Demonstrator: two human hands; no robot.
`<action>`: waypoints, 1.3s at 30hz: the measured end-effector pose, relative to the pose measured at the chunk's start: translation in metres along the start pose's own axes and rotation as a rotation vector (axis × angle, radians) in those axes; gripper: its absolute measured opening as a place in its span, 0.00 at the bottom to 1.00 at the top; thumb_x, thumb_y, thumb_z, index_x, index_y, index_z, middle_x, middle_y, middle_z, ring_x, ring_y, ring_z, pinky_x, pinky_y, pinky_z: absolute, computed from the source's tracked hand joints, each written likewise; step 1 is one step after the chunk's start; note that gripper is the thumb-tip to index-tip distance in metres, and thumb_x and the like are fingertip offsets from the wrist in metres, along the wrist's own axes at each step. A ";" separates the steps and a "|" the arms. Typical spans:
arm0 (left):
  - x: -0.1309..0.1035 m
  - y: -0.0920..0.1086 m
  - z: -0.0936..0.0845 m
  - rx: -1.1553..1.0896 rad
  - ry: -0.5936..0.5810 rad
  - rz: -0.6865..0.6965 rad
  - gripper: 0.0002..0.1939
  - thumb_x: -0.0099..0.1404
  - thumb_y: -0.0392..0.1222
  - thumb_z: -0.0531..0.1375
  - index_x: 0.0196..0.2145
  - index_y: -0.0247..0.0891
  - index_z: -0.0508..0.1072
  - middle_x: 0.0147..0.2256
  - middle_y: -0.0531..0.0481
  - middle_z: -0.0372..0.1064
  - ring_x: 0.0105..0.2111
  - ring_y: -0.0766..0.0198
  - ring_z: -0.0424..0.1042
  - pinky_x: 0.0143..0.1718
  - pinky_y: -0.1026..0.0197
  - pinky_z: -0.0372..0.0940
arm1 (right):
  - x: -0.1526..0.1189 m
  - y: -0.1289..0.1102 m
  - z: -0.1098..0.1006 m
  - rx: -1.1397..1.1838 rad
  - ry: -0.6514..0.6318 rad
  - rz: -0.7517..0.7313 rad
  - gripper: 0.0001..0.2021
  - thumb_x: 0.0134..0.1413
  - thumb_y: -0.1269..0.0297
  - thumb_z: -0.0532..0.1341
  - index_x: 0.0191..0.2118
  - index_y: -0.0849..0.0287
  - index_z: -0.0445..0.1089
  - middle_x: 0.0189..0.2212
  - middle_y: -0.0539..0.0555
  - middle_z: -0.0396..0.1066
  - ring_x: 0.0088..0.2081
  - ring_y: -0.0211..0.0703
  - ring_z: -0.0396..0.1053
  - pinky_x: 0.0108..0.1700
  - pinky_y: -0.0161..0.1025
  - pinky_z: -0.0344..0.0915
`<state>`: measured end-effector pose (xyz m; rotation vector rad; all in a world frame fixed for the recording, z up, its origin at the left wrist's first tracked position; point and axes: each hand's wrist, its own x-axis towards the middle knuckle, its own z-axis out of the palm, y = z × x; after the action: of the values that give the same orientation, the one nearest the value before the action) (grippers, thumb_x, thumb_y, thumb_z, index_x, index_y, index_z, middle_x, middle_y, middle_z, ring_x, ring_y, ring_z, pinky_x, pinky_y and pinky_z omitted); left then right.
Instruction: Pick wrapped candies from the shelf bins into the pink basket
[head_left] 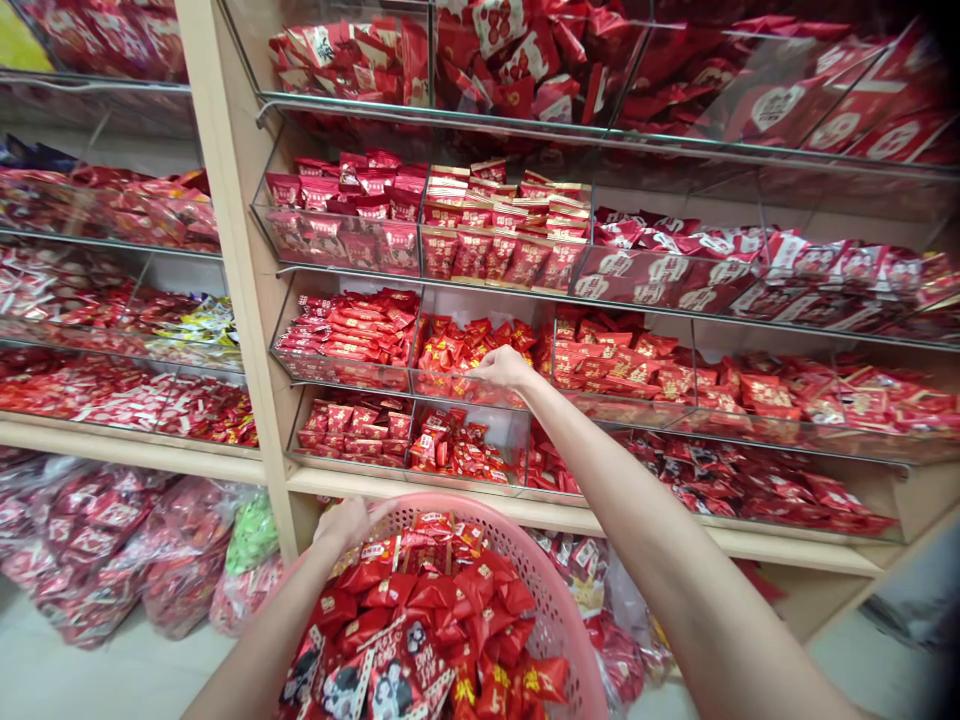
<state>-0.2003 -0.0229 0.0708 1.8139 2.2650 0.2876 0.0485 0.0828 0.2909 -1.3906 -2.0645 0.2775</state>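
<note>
A person stands facing wooden shelving (232,230) lined with rows of clear-fronted bins, nearly all heaped with small, shiny red wrapped packets. Both bare forearms reach in from below.

The left hand (345,524) is curled at the upper left of the rim of a round pink plastic basket (574,590), gripping it; the fingers are slightly blurred. The basket sits low in front of the shelves, its wall pierced with small holes. Inside is a deep pile of glossy red packets (457,600), many printed in gold. Toward the near side lie several patterned packets (390,690) with black, white and red pictures.

The right hand (504,367) stretches farther, to the front of a clear bin (442,384) on the second row up from the bottom. Its fingers are bent inward and nearly together; I cannot tell whether a packet is between them. Just behind it, the bin holds loose red packets with gold print (442,345).

Directly above stands a bin of gold-edged red packets (517,258), upright in neat rows. In the bay to the left, yellow packets (199,325) break up the red. Beneath that bay, bulging transparent bags (97,540) of red packets rest on the pale floor (150,680), beside a bright green bundle (253,530).
</note>
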 end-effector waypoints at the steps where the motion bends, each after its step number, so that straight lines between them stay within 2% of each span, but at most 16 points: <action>1: 0.000 0.000 0.000 0.004 0.000 0.004 0.43 0.51 0.73 0.39 0.30 0.32 0.76 0.37 0.29 0.73 0.40 0.43 0.71 0.39 0.52 0.63 | -0.002 0.000 0.000 0.009 0.010 -0.018 0.12 0.40 0.58 0.65 0.20 0.63 0.72 0.14 0.48 0.65 0.20 0.34 0.62 0.24 0.31 0.56; 5: 0.000 0.000 0.000 -0.002 -0.004 0.017 0.43 0.52 0.73 0.38 0.30 0.32 0.76 0.36 0.29 0.73 0.40 0.42 0.71 0.39 0.51 0.63 | -0.009 -0.002 -0.001 0.021 0.051 -0.107 0.09 0.43 0.65 0.62 0.19 0.62 0.72 0.15 0.48 0.66 0.23 0.35 0.63 0.27 0.30 0.57; 8: -0.002 0.001 -0.002 0.005 -0.004 -0.006 0.44 0.52 0.73 0.38 0.30 0.31 0.76 0.37 0.29 0.73 0.41 0.41 0.71 0.39 0.51 0.63 | -0.012 -0.003 -0.002 0.018 0.090 -0.172 0.10 0.45 0.68 0.59 0.17 0.62 0.71 0.15 0.48 0.66 0.24 0.35 0.64 0.31 0.30 0.57; 13: 0.000 0.000 -0.001 0.008 -0.005 0.008 0.43 0.52 0.73 0.39 0.31 0.32 0.76 0.37 0.29 0.73 0.41 0.42 0.71 0.39 0.51 0.63 | -0.009 0.002 0.003 0.013 0.132 -0.223 0.10 0.44 0.71 0.58 0.16 0.62 0.68 0.14 0.48 0.64 0.23 0.36 0.62 0.30 0.32 0.55; 21: -0.001 0.001 -0.003 -0.012 -0.014 -0.010 0.45 0.50 0.74 0.39 0.33 0.30 0.76 0.39 0.27 0.72 0.42 0.40 0.70 0.41 0.50 0.62 | -0.014 0.011 -0.001 0.129 0.280 -0.247 0.10 0.49 0.67 0.55 0.21 0.61 0.66 0.21 0.49 0.67 0.26 0.36 0.63 0.31 0.32 0.56; 27: -0.001 0.002 -0.003 -0.006 -0.011 -0.002 0.46 0.50 0.74 0.39 0.34 0.30 0.76 0.38 0.27 0.72 0.42 0.41 0.70 0.41 0.50 0.62 | -0.008 0.024 -0.001 0.332 0.436 -0.182 0.11 0.51 0.60 0.54 0.24 0.61 0.65 0.24 0.51 0.67 0.29 0.38 0.64 0.33 0.33 0.58; 32: -0.001 0.002 -0.002 0.008 -0.020 -0.019 0.47 0.49 0.75 0.39 0.35 0.28 0.76 0.39 0.27 0.72 0.43 0.40 0.70 0.41 0.50 0.63 | -0.002 0.026 -0.001 0.461 0.481 -0.129 0.12 0.53 0.58 0.51 0.26 0.61 0.63 0.22 0.50 0.65 0.27 0.37 0.64 0.32 0.33 0.60; 34: 0.000 0.001 -0.002 0.010 -0.019 -0.026 0.48 0.49 0.75 0.39 0.36 0.28 0.75 0.40 0.26 0.71 0.43 0.40 0.69 0.41 0.50 0.63 | -0.014 0.023 -0.004 0.548 0.492 -0.102 0.12 0.54 0.58 0.51 0.27 0.61 0.62 0.22 0.49 0.63 0.26 0.36 0.62 0.31 0.33 0.60; 36: 0.002 0.000 -0.001 0.008 -0.018 -0.022 0.47 0.49 0.75 0.39 0.37 0.29 0.75 0.40 0.27 0.71 0.43 0.40 0.70 0.40 0.50 0.63 | -0.039 0.019 -0.007 0.640 0.469 -0.121 0.11 0.54 0.58 0.52 0.28 0.60 0.61 0.21 0.48 0.61 0.25 0.35 0.61 0.29 0.32 0.59; 38: 0.003 -0.001 0.000 0.001 -0.026 -0.004 0.46 0.50 0.75 0.38 0.36 0.31 0.76 0.39 0.28 0.72 0.42 0.41 0.70 0.41 0.50 0.63 | -0.078 0.018 -0.007 0.665 0.371 -0.196 0.12 0.54 0.57 0.54 0.27 0.60 0.61 0.21 0.47 0.60 0.25 0.35 0.59 0.29 0.32 0.58; 39: 0.004 -0.001 0.000 -0.001 -0.029 0.001 0.46 0.50 0.75 0.38 0.36 0.31 0.76 0.38 0.29 0.72 0.42 0.41 0.70 0.41 0.50 0.63 | -0.101 0.019 -0.006 0.628 0.279 -0.237 0.12 0.55 0.57 0.54 0.26 0.60 0.61 0.21 0.47 0.60 0.25 0.34 0.58 0.29 0.32 0.57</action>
<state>-0.2021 -0.0194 0.0705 1.8070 2.2447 0.2610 0.0911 0.0001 0.2477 -0.7507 -1.6821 0.5409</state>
